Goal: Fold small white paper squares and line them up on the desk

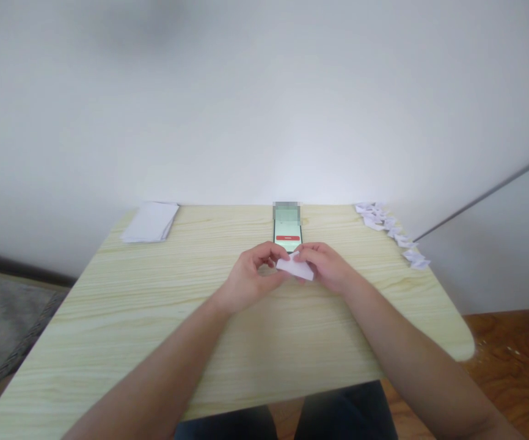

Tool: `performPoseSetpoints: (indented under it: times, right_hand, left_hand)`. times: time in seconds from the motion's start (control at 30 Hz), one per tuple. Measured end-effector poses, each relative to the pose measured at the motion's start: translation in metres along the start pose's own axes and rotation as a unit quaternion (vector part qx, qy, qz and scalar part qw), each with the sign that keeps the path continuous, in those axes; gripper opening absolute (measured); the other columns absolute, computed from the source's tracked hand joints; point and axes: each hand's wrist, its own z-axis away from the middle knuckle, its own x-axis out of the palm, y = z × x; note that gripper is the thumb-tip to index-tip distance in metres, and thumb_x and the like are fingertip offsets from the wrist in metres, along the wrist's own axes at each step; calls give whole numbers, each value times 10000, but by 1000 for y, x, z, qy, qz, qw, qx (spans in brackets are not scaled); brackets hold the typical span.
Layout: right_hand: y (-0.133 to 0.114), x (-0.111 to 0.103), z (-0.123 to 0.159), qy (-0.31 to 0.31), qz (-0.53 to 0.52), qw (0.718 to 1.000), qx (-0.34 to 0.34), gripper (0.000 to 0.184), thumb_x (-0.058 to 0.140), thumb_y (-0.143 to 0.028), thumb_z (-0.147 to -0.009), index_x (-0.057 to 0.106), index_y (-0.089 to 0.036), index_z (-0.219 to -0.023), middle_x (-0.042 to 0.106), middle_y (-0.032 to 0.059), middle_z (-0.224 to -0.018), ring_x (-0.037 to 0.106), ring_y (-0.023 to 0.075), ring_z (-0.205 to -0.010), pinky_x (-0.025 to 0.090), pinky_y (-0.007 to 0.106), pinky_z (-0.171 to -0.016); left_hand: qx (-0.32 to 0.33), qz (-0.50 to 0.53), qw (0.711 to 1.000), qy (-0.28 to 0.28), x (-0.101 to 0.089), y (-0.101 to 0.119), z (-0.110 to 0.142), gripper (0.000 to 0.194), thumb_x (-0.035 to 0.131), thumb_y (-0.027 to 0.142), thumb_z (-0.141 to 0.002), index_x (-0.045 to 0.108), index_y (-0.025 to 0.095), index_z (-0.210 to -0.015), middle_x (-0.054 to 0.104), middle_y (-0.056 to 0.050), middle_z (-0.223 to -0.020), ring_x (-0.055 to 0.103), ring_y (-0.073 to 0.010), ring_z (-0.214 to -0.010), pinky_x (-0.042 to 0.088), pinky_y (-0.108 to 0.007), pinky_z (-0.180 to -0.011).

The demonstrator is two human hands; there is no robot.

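A small folded piece of white paper (297, 267) is held up between my two hands, over the middle of the table. My left hand (256, 272) pinches its left end between thumb and fingers. On the other side, my right hand (326, 263) grips the paper's right part and upper edge, with some fingertips hidden beneath it. Just beyond my hands lies a phone (288, 229) with a lit greenish screen and a red bar; its near end is partly covered by the hands and paper.
At the back left of the pale wood-grain table (154, 318) lies a stack of white paper sheets (151, 222). Several folded white paper pieces (386, 226) line the right edge. A white wall (264, 110) rises behind the table's far edge.
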Motion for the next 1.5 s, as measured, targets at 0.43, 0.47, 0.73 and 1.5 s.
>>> performPoseSetpoints:
  times: [0.43,0.47,0.73,1.5]
  right_hand:
    - [-1,4,5,-13,122,992,-28,97,698,-272,-824,664,-184,-799,657,-22,-646,585,121,-559,403,238,-529]
    - [-2,4,5,-11,134,990,-31,100,696,-272,-825,660,-185,-792,652,-26,-643,578,118,-559,394,236,-529]
    - [-3,6,6,-5,151,988,-36,103,703,-282,-816,663,-191,-788,604,-44,-639,528,104,-577,379,234,-544]
    - [5,4,4,-19,122,991,-43,254,743,-408,-854,705,-159,-888,712,29,-736,658,134,-618,557,260,-576]
  left_hand:
    - [-57,96,992,-58,-2,-12,0,186,708,200,-824,593,185,-969,618,-8,-881,564,-148,-798,413,-270,-713]
    - [-60,105,991,-58,-2,-11,0,181,708,201,-823,589,183,-958,612,-5,-869,560,-146,-789,411,-266,-705]
    - [-58,57,996,-28,1,-3,-1,213,760,255,-802,606,172,-925,617,-12,-855,559,-144,-764,422,-271,-686]
    - [-54,138,988,46,-3,-16,-8,140,702,275,-857,616,170,-893,645,-3,-802,586,-130,-731,481,-267,-702]
